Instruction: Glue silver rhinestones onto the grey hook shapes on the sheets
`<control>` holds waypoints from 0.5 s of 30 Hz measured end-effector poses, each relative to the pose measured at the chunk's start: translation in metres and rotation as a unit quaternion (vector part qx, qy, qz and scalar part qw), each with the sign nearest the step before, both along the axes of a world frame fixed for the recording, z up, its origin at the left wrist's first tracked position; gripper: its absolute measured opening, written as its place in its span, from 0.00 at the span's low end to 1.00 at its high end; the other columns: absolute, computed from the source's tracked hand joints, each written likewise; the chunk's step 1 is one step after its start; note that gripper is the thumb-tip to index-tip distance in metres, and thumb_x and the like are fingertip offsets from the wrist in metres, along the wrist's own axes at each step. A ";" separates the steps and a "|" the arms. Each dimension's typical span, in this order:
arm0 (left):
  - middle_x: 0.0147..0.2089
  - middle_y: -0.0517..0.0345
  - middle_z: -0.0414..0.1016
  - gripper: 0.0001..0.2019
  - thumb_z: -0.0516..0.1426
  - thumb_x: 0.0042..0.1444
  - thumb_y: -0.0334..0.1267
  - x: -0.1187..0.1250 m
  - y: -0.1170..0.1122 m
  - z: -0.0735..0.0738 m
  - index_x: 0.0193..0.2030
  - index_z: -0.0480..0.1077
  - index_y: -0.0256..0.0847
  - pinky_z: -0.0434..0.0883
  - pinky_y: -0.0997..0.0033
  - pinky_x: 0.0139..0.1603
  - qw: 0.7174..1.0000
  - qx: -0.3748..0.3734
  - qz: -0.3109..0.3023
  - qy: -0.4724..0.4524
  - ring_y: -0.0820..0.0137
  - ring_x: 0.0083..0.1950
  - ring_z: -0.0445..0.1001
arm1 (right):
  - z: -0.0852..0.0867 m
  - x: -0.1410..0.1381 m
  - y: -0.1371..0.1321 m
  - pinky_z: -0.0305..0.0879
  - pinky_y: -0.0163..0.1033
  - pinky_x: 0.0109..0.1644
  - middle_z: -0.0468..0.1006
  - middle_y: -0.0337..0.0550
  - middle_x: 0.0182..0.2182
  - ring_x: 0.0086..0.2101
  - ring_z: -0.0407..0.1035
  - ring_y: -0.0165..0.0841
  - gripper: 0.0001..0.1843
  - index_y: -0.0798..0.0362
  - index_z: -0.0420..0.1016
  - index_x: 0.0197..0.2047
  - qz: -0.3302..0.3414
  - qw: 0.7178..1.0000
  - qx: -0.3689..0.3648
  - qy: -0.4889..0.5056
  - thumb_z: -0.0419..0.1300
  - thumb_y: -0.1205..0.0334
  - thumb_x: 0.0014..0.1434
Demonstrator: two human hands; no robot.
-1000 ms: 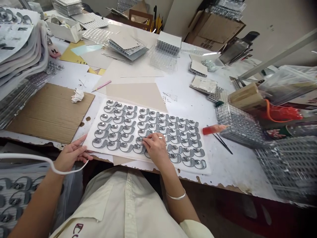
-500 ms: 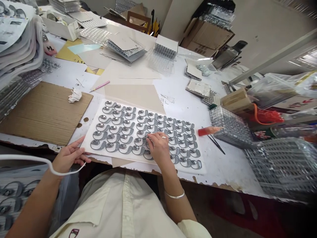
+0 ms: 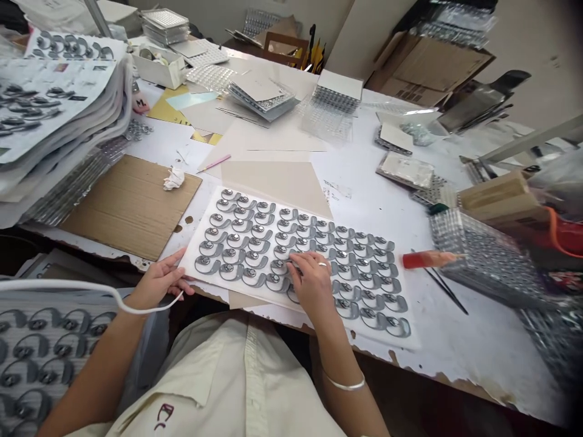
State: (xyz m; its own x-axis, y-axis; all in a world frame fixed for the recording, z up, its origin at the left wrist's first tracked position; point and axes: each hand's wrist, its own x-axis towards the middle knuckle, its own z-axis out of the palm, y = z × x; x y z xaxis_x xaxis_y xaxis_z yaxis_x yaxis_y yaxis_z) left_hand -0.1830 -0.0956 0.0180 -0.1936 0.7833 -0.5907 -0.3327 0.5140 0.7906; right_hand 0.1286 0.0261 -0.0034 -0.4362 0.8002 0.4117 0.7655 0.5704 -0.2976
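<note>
- White rectangular sheet [image 3: 191,255], flat and matt, lying along the near edge of the table [image 3: 359,176], bearing rows of grey curled pieces [image 3: 252,256], each a hooked band with a round, shiny knob
- Left hand [image 3: 163,280] at the sheet's near left corner, fingers loosely bent; cannot tell whether they pinch it
- Right hand [image 3: 312,279] over the sheet's middle, fingertips gathered at one curled piece; cannot tell whether they grip it
- Brown corrugated cardboard [image 3: 122,212] to the left, crumpled white paper [image 3: 173,178] on it
- Red tapering bottle [image 3: 416,260] just beyond the sheet's right edge, beside thin dark tweezers [image 3: 446,290]
- Open white box [image 3: 172,77], far left, holding items too small to tell
- Clear plastic packs [image 3: 483,261] at right, full of small silvery bits
- Brown carton [image 3: 428,67] at the back, silvery packs [image 3: 455,27] piled above
</note>
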 end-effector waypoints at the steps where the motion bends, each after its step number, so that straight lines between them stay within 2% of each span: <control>1: 0.30 0.51 0.78 0.41 0.63 0.51 0.34 0.000 0.000 -0.001 0.69 0.49 0.34 0.71 0.79 0.19 1.000 0.005 -0.005 0.004 0.65 0.26 0.78 | 0.000 0.000 -0.001 0.58 0.50 0.54 0.80 0.45 0.39 0.43 0.67 0.41 0.09 0.53 0.74 0.43 -0.002 1.000 0.009 -0.001 0.55 0.62 0.62; 7: 0.32 0.50 0.78 0.40 0.62 0.52 0.37 -0.001 -0.002 -0.002 0.69 0.49 0.34 0.71 0.79 0.20 1.000 0.016 -0.020 0.015 0.66 0.27 0.78 | 0.004 0.000 -0.002 0.60 0.51 0.54 0.81 0.45 0.38 0.44 0.69 0.42 0.09 0.52 0.75 0.43 0.020 0.999 0.048 0.002 0.57 0.62 0.61; 9: 0.32 0.49 0.78 0.40 0.62 0.52 0.38 0.000 -0.002 -0.002 0.69 0.48 0.34 0.71 0.79 0.19 0.999 0.016 -0.022 0.021 0.66 0.27 0.78 | 0.008 0.012 -0.001 0.62 0.50 0.53 0.81 0.45 0.37 0.43 0.70 0.41 0.09 0.52 0.76 0.43 0.012 0.997 0.066 0.031 0.58 0.61 0.60; 11: 0.32 0.49 0.78 0.41 0.62 0.52 0.39 0.001 -0.001 -0.001 0.69 0.48 0.34 0.70 0.79 0.19 0.999 0.016 -0.024 0.024 0.66 0.27 0.78 | 0.013 0.037 -0.001 0.66 0.48 0.50 0.80 0.46 0.36 0.41 0.71 0.40 0.11 0.52 0.76 0.43 -0.024 0.995 0.081 0.061 0.59 0.59 0.59; 13: 0.33 0.48 0.78 0.41 0.63 0.52 0.40 0.002 0.000 -0.001 0.69 0.48 0.34 0.70 0.79 0.19 0.999 0.014 -0.026 0.025 0.67 0.26 0.77 | 0.015 0.075 -0.004 0.68 0.46 0.44 0.80 0.47 0.36 0.38 0.72 0.40 0.14 0.51 0.77 0.43 -0.122 0.988 0.063 0.069 0.58 0.54 0.58; 15: 0.33 0.49 0.78 0.42 0.63 0.51 0.41 0.002 0.001 -0.002 0.69 0.49 0.35 0.69 0.79 0.18 0.999 0.011 -0.024 0.027 0.67 0.26 0.77 | 0.014 0.121 -0.009 0.67 0.48 0.39 0.79 0.50 0.39 0.33 0.72 0.41 0.18 0.51 0.77 0.45 -0.279 0.958 0.023 0.070 0.58 0.50 0.56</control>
State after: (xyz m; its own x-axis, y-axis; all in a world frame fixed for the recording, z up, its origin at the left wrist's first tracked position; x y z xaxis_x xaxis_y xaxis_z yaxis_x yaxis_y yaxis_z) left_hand -0.1810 -0.0944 0.0160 -0.1868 0.8055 -0.5624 -0.2639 0.5103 0.8185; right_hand 0.2500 0.0167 0.0102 0.1152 0.8726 0.4746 0.9091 0.0999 -0.4044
